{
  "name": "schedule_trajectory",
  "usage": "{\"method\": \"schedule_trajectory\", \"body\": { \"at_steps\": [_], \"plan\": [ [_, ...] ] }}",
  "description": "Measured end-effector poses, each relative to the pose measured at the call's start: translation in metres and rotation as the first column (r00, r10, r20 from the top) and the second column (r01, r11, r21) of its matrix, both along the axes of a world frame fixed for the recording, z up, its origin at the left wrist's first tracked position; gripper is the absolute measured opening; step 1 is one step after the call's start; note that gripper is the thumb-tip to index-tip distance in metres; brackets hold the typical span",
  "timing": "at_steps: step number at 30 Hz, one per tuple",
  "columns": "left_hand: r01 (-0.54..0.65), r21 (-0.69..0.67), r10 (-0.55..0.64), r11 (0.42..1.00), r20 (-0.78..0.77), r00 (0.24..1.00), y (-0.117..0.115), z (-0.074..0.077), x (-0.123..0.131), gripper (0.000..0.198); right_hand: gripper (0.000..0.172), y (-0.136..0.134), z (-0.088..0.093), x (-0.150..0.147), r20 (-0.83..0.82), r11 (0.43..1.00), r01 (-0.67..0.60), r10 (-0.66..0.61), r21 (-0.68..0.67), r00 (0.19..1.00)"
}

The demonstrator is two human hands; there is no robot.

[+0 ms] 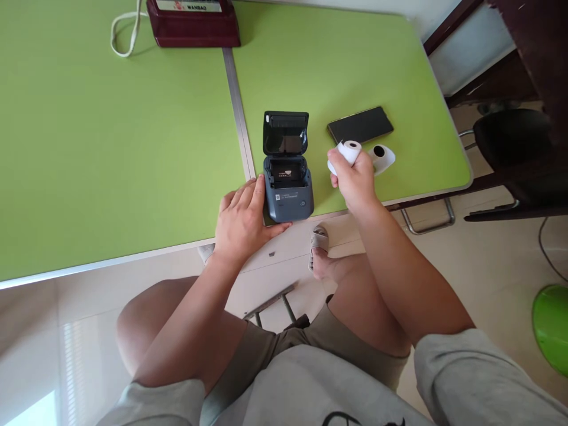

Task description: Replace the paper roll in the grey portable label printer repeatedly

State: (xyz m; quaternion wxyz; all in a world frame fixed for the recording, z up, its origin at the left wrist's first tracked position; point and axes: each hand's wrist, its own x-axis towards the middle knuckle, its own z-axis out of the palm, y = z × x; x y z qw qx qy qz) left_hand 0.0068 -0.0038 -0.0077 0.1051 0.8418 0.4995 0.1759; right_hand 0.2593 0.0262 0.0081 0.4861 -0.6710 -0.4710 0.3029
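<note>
Left hand: spread [242, 219], its fingers laid along the 9 o'clock side of the printer [290, 202] and its thumb stretched along the near edge, towards 6 o'clock; nothing is gripped, and the body is apparently being steadied against sliding.
Right hand: closed [358, 178] around a white paper roll [349, 154], at about 3 o'clock from the printer; the roll is pinched between thumb and curled fingers, seemingly by its side so that the hollow end is left uncovered.
Printer: set upright at the near edge of the green table [133, 148], probably so that it can be reached without leaning; the power button is turned towards the person.
Lid: swung up [285, 133] at the 12 o'clock side, by which the bay [286, 173] is exposed from above; a pale printed patch is seen inside, too small to be read.
Second roll: placed on the table [389, 158] just beyond the right hand, between 2 and 3 o'clock from the printer; its near part is hidden by the hand.
Phone: laid flat [360, 124], dark screen up, at 2 o'clock, beyond both rolls and well apart from the printer, perhaps so that working room is left.
Red box: stood at 11 o'clock [195, 26] near the far edge, with a white cable [116, 36] looped at its 9 o'clock side, seemingly out of the way.
</note>
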Motion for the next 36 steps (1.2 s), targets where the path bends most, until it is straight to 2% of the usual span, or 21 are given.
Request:
{"method": "schedule_trajectory", "body": {
  "at_steps": [2, 5, 10, 13, 17, 21, 24, 26, 27, 29, 31, 33, 34, 36],
  "plan": [
    [-0.001, -0.002, 0.001, 1.000, -0.006, 1.000, 0.000, 0.000, 0.000, 0.117, 0.046, -0.002, 0.003, 0.001, 0.208, 1.000, 0.008, -0.011, 0.013, 0.978],
    [0.002, -0.009, -0.002, 1.000, -0.014, 1.000, 0.000, 0.000, 0.001, 0.117, 0.038, -0.001, 0.002, 0.002, 0.473, 0.998, -0.012, -0.021, 0.068, 0.881],
    [-0.009, -0.011, 0.009, 1.000, -0.035, 0.999, -0.001, 0.002, 0.001, 0.116, 0.025, 0.003, -0.008, 0.009, 0.653, 0.984, -0.142, 0.039, 0.106, 0.756],
    [-0.008, -0.012, 0.008, 1.000, -0.043, 0.999, -0.001, 0.003, 0.001, 0.116, 0.035, 0.005, -0.012, 0.015, 0.681, 0.981, -0.189, 0.102, 0.054, 0.725],
    [-0.006, -0.014, 0.006, 1.000, -0.050, 0.999, -0.001, 0.003, 0.002, 0.115, 0.056, 0.010, -0.018, 0.018, 0.666, 0.982, -0.190, 0.132, 0.016, 0.734],
    [-0.009, -0.010, 0.009, 1.000, -0.053, 0.999, -0.001, 0.003, 0.002, 0.115, 0.057, 0.008, -0.016, 0.011, 0.645, 0.977, -0.213, 0.167, -0.006, 0.746],
    [-0.011, -0.022, 0.010, 1.000, -0.044, 0.999, -0.001, 0.003, 0.002, 0.114, 0.052, -0.002, 0.000, 0.016, 0.667, 0.967, -0.244, 0.133, 0.076, 0.733],
    [-0.010, -0.033, 0.008, 0.999, -0.035, 0.999, -0.001, 0.003, 0.002, 0.115, 0.040, -0.011, 0.011, 0.030, 0.696, 0.966, -0.175, -0.008, 0.191, 0.718],
    [-0.010, -0.036, 0.009, 0.999, -0.030, 1.000, 0.000, 0.003, 0.002, 0.116, 0.035, -0.014, 0.015, 0.041, 0.701, 0.964, -0.090, -0.117, 0.251, 0.703],
    [-0.010, -0.040, 0.009, 0.999, -0.021, 1.000, 0.000, 0.004, 0.002, 0.116, 0.039, -0.017, 0.015, 0.064, 0.682, 0.943, 0.078, -0.289, 0.323, 0.672],
    [-0.008, -0.040, 0.007, 0.999, -0.016, 1.000, 0.001, 0.004, 0.002, 0.117, 0.051, -0.015, 0.007, 0.085, 0.662, 0.948, 0.117, -0.291, 0.295, 0.690],
    [-0.003, -0.041, 0.002, 0.999, -0.016, 1.000, 0.001, 0.003, 0.002, 0.117, 0.064, -0.011, -0.005, 0.099, 0.650, 0.971, 0.116, -0.225, 0.207, 0.726],
    [-0.002, -0.039, 0.002, 0.999, -0.015, 1.000, 0.001, 0.003, 0.002, 0.118, 0.067, -0.008, -0.011, 0.103, 0.642, 0.980, 0.122, -0.196, 0.157, 0.742],
    [-0.005, -0.029, 0.005, 1.000, -0.015, 1.000, 0.001, 0.003, 0.001, 0.118, 0.061, -0.003, -0.020, 0.106, 0.618, 0.985, 0.152, -0.168, 0.078, 0.768]
  ]
}}
